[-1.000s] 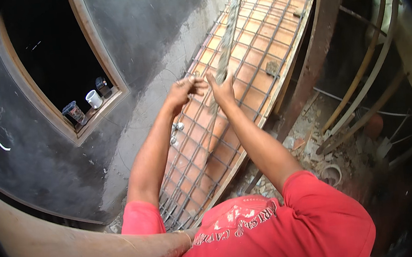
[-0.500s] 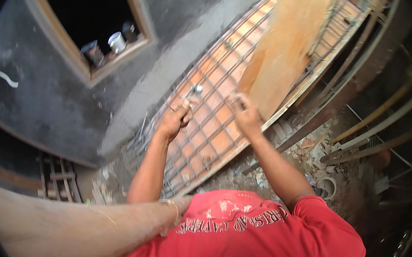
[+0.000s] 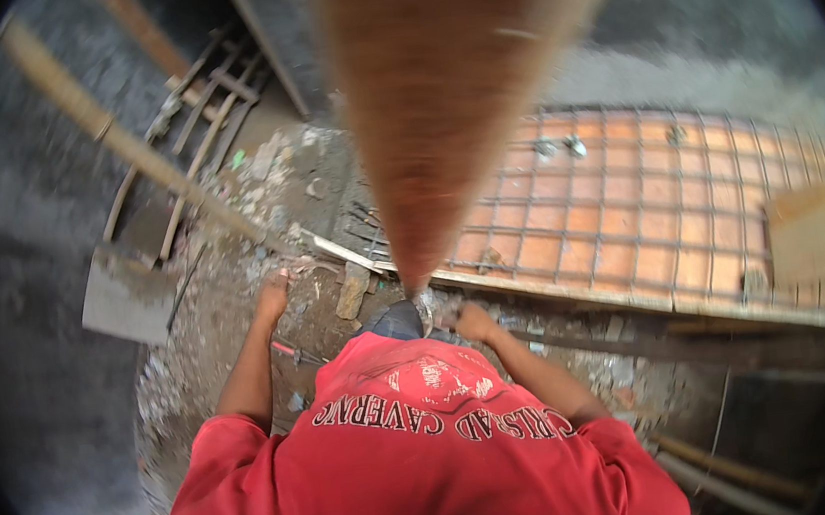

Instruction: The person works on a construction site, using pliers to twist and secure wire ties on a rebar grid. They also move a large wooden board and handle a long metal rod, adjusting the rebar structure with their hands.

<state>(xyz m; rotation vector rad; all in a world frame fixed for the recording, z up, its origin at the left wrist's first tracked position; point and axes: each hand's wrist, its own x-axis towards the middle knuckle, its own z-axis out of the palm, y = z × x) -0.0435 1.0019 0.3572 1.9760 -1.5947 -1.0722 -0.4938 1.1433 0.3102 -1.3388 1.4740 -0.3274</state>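
My left hand [image 3: 274,292] is held out over the rubble-strewn ground, left of a wooden post [image 3: 435,84]. Its fingers look curled closed; whatever may be in them is too small to make out. Just right of the post's lower end is my right hand [image 3: 475,322], low beside the near edge of a rebar grid [image 3: 608,207]. Blur smears its fingers, so their grip does not show. The grid of crossed steel bars lies over orange-brown panels inside a timber-edged form [image 3: 577,290].
The post rises close in front of me and hides part of the grid. A bamboo pole [image 3: 152,169] slants at the left above a wooden ladder-like frame [image 3: 215,97] and a grey board [image 3: 130,295]. A stone block [image 3: 353,291] sits by the form's corner. A plywood piece [image 3: 814,230] lies at far right.
My view has swung left, so the grid now sits to the right and the post stands in front. Both hands have come away from above the grid and dropped lower, farther apart.
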